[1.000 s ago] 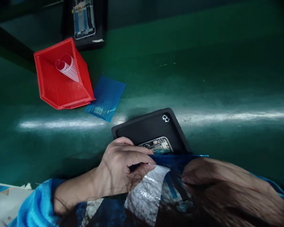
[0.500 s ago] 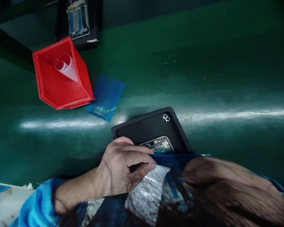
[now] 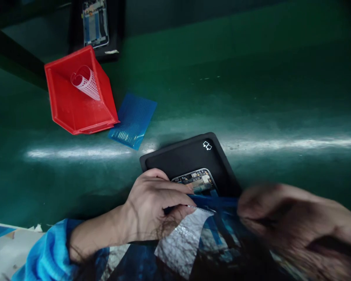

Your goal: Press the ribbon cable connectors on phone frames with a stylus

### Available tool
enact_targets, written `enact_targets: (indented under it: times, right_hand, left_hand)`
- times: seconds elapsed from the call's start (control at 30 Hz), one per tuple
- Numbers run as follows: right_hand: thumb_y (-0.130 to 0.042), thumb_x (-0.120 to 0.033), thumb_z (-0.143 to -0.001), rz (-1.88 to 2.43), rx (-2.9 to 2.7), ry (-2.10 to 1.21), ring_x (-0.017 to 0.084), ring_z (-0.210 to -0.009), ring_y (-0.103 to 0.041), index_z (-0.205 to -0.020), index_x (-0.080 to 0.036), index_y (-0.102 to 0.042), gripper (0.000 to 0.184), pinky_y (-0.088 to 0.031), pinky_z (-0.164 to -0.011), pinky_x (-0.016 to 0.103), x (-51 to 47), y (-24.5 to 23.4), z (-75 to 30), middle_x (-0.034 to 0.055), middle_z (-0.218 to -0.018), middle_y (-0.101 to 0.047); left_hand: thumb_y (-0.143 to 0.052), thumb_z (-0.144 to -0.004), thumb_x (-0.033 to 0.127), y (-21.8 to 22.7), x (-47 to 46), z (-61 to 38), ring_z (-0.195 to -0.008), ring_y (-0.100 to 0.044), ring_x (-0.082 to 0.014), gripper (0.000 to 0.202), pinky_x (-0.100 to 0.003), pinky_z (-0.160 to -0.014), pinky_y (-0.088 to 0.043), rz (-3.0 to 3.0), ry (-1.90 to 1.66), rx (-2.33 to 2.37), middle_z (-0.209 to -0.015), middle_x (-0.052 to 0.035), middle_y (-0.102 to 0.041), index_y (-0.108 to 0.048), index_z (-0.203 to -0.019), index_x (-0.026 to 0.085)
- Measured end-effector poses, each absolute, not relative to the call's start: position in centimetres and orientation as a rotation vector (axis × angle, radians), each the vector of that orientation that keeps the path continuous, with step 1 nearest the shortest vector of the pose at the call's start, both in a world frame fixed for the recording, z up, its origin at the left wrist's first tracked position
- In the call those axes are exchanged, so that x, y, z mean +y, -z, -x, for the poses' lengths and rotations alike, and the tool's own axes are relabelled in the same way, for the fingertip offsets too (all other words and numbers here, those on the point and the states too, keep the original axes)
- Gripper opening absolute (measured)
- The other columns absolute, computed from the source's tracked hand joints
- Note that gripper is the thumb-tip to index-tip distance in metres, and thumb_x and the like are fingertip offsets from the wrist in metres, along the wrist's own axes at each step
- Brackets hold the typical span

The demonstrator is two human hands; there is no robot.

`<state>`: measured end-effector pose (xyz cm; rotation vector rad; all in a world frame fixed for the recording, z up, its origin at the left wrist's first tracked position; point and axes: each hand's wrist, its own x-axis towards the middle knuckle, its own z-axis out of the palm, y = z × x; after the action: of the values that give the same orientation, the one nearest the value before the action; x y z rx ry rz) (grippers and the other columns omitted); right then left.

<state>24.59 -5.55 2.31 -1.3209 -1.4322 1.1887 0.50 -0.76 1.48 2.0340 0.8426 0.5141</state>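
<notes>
My left hand (image 3: 152, 205) rests on an opened phone (image 3: 197, 180) whose circuit board shows, its fingers curled and pinching the edge of a blue film sheet (image 3: 213, 201). The phone lies on a black mat (image 3: 187, 156) on the green table (image 3: 251, 97). At the lower right my right hand (image 3: 283, 218) is blurred by motion, close to the camera, at the other end of the blue film. I cannot make out its fingers. A shiny sheet (image 3: 181, 242) lies under both hands.
A red plastic bin (image 3: 76, 97) lies tipped on its side at the upper left with a curled perforated strip (image 3: 84, 82) inside. A blue dotted sheet (image 3: 133, 121) lies beside it. Another opened phone (image 3: 95, 23) sits on a dark pad at the top.
My right hand has shifted to the right and up and is now blurred. My left hand has stayed on the phone and film.
</notes>
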Motion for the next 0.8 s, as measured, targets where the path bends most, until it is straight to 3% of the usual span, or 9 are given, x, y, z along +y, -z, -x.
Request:
enact_targets:
  times: [0.1,0.3,0.53,0.8]
  right_hand:
    - [-0.075,-0.02,-0.071,1.416,-1.385,-1.133,0.019,-0.065,-0.068,-0.059,-0.029,-0.055,0.025,-0.058,-0.054,0.028,-3.5,-2.3,-24.2,-0.0008,-0.069,-0.068]
    - [-0.074,-0.022,-0.072,1.519,-1.367,-1.066,0.017,-0.068,-0.068,-0.06,-0.028,-0.057,0.022,-0.057,-0.054,0.026,-1.5,-1.0,-23.4,0.001,-0.07,-0.071]
    - [-0.074,-0.019,-0.072,1.45,-1.45,-1.034,0.011,-0.066,-0.068,-0.06,-0.028,-0.058,0.022,-0.054,-0.056,0.015,-1.8,-1.1,-23.1,-0.0037,-0.07,-0.071]
    - [-0.074,-0.018,-0.073,1.453,-1.496,-0.993,0.013,-0.067,-0.068,-0.061,-0.029,-0.058,0.022,-0.053,-0.055,0.02,-1.9,-0.7,-22.9,-0.0051,-0.07,-0.07]
  left_hand:
    - [-0.062,-0.086,0.02,-1.5,-0.8,-0.5,-0.076,-0.074,-0.0122,0.007,-0.031,-0.074,-0.045,-2.044,-0.492,0.771,-0.097,0.0037,-0.079,-0.068,-0.087,0.022]
    - [-0.06,-0.086,0.02,-1.3,-1.1,-0.5,-0.073,-0.072,-0.0097,0.008,-0.03,-0.074,-0.042,-2.048,-0.481,0.78,-0.096,0.0067,-0.079,-0.066,-0.086,0.024]
    - [-0.065,-0.082,0.019,-1.1,-1.1,-0.5,-0.071,-0.072,-0.0078,0.006,-0.03,-0.073,-0.043,-2.068,-0.494,0.794,-0.094,0.0085,-0.079,-0.064,-0.083,0.026]
    - [-0.063,-0.082,0.019,-1.0,-1.0,-0.6,-0.068,-0.07,-0.0061,0.006,-0.031,-0.073,-0.042,-2.062,-0.517,0.779,-0.095,0.0075,-0.079,-0.064,-0.084,0.024]
